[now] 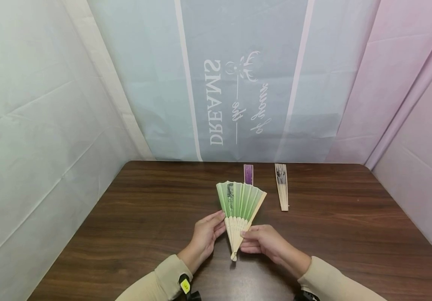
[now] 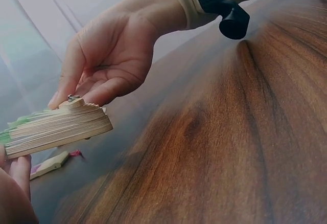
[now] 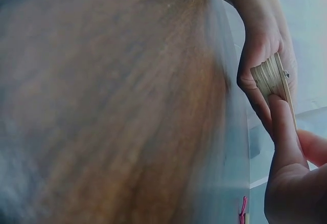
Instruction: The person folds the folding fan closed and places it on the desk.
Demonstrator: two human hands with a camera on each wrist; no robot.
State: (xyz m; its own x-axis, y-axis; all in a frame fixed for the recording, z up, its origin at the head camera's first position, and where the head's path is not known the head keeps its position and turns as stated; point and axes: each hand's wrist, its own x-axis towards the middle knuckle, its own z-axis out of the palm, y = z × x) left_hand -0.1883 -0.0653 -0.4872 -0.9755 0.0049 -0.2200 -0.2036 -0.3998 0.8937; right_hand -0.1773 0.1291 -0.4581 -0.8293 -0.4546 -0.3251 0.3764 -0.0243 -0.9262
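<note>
A partly spread green folding fan (image 1: 240, 200) with pale wooden ribs is held above the table between both hands, its pivot end pointing toward me. My left hand (image 1: 206, 234) grips its left edge, thumb in front. At the right edge, my right hand (image 1: 263, 242) pinches the outer rib between thumb and fingers. In the left wrist view the ribs (image 2: 66, 124) appear end-on as a thick stack. The right wrist view also shows the bunched ribs (image 3: 268, 78) between the two hands. Part of the fingers is hidden behind the fan.
Beyond the green fan lies a folded purple fan (image 1: 248, 172), its lower part covered. To the right of it is a folded fan (image 1: 282, 186) with a grey and black print. The brown wooden table (image 1: 144, 217) ends at a pale cloth backdrop (image 1: 156, 83).
</note>
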